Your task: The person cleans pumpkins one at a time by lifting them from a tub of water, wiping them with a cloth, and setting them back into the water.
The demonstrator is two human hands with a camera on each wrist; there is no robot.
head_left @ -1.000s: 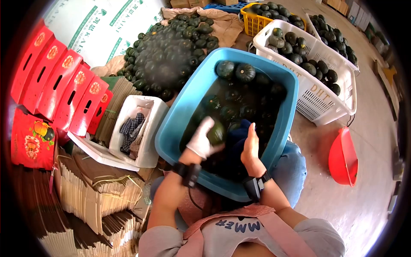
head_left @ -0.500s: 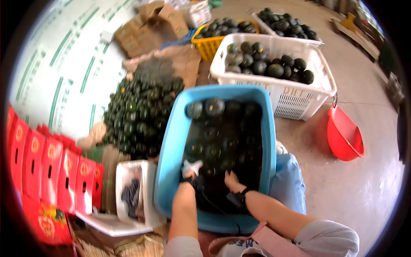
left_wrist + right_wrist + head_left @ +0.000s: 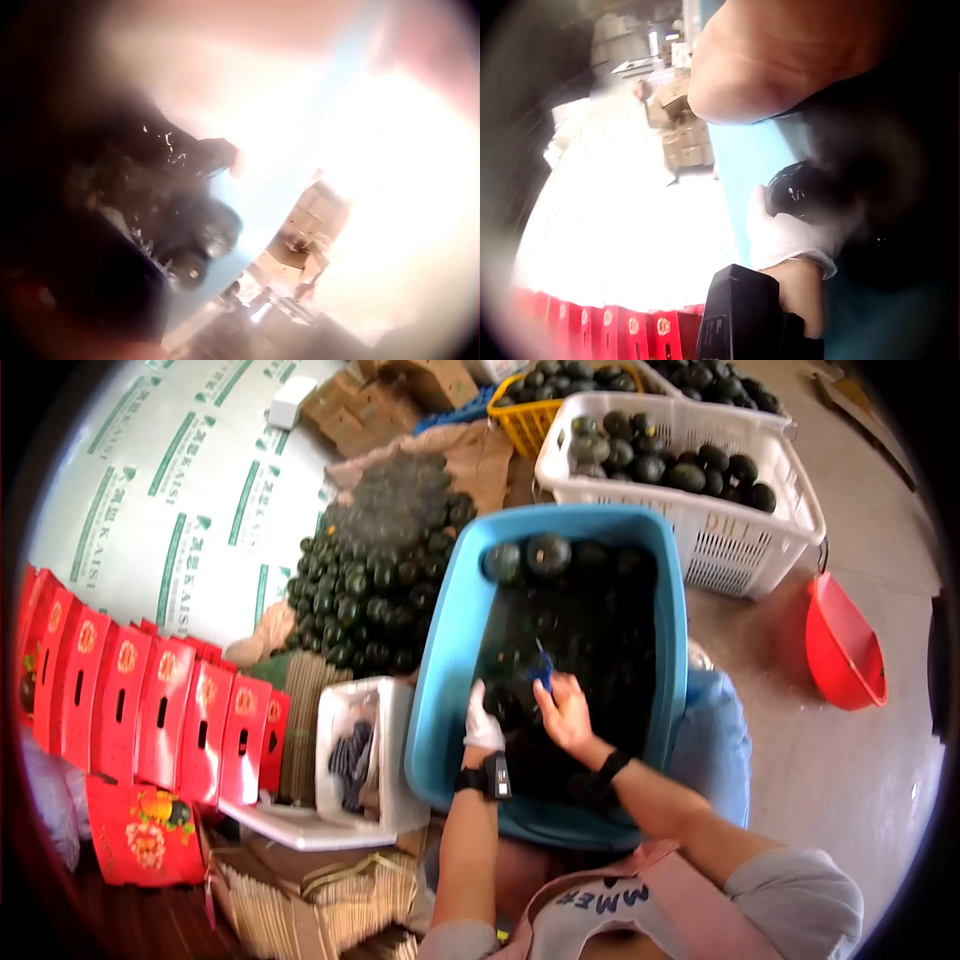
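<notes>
In the head view my left hand (image 3: 484,728), in a white glove, is low inside the blue tub (image 3: 436,690), near its left wall. It holds a dark green squash (image 3: 799,187), whose wet, shiny skin shows above the glove in the right wrist view. Just to the right, my bare right hand (image 3: 570,712) grips a blue cloth (image 3: 541,674) that sticks out past the thumb over the dark water. More squashes (image 3: 548,555) float along the tub's far end. The left wrist view is blurred and washed out.
A heap of squashes (image 3: 350,605) lies on a brown sheet beyond the tub. White crate (image 3: 700,525) and yellow basket (image 3: 520,425) hold squashes behind. A foam box (image 3: 400,760) and red cartons (image 3: 160,710) stand left; a red basin (image 3: 845,645) sits right.
Both hands were lower in the tub half a second ago and have come up, with squash and blue cloth now showing between them. The head view has shifted.
</notes>
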